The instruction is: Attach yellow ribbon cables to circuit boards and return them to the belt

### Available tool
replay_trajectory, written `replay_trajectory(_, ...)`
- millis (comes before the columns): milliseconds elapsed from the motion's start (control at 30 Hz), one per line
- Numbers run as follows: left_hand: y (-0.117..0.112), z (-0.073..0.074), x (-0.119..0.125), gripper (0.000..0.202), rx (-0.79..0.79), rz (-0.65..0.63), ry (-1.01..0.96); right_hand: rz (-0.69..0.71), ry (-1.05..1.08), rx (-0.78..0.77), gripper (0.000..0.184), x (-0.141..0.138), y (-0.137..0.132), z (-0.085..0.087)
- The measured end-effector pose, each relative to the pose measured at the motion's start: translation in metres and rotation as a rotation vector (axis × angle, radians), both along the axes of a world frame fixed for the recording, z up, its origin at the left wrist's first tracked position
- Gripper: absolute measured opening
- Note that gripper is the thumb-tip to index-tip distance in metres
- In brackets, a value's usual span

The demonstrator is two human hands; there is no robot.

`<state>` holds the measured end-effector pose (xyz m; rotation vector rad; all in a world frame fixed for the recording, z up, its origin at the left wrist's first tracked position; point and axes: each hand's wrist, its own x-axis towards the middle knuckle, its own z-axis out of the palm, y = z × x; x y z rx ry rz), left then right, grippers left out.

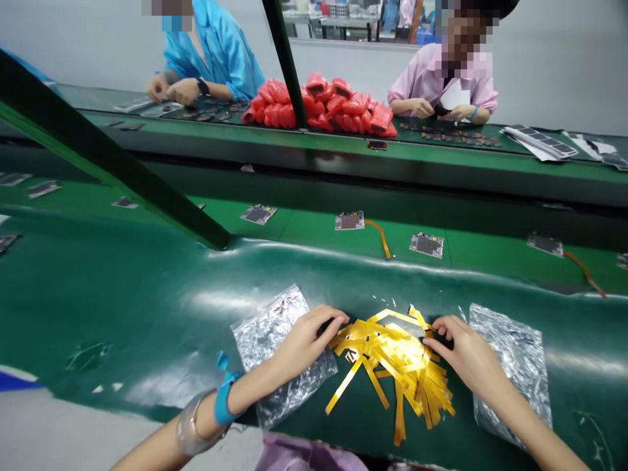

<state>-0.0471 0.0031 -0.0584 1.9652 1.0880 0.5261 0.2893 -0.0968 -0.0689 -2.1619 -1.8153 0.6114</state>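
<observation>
A loose pile of yellow-orange flex cables (pixel 392 353) lies in front of me, its strips fanned out in several directions. At the pile's left edge is my left hand (pixel 311 333), thumb and forefinger pinched together; what they hold, if anything, is too small to make out. My right hand (pixel 464 350) is at the pile's right edge, its thumb and forefinger closed on the end of a flex cable. Under my left wrist lies a crinkled silvery plastic bag (pixel 275 327). Another silvery bag (pixel 515 347) lies partly beneath my right forearm.
Beyond the pile, a green conveyor belt (pixel 304 229) carries circuit boards (pixel 426 245), some with an orange cable attached. A green post (pixel 122 157) slants across the left. Red bubble-wrapped packs (pixel 324 104) are heaped across the line, between two people with small parts before them.
</observation>
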Motion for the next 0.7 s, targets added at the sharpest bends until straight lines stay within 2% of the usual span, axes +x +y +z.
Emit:
replay_trajectory(167, -0.005, 0.000, 0.001, 0.024, 0.139, -0.092, 0.020, 0.012, 0.087, -0.088, 0.013, 0.009, 0.001, -0.005)
replay_trajectory(400, -0.001, 0.004, 0.001, 0.022, 0.185, -0.088, 0.036, 0.080, 0.199, -0.097, 0.003, 0.013, 0.009, -0.002)
replay_trajectory(567, 0.007, 0.019, 0.001, 0.023, 0.166, -0.051, 0.074, 0.155, 0.337, -0.111, 0.021, 0.024, 0.008, -0.013)
replay_trajectory(700, 0.023, 0.033, -0.002, 0.024, 0.158, 0.018, 0.103, 0.114, 0.200, 0.009, 0.028, 0.029, 0.008, -0.031)
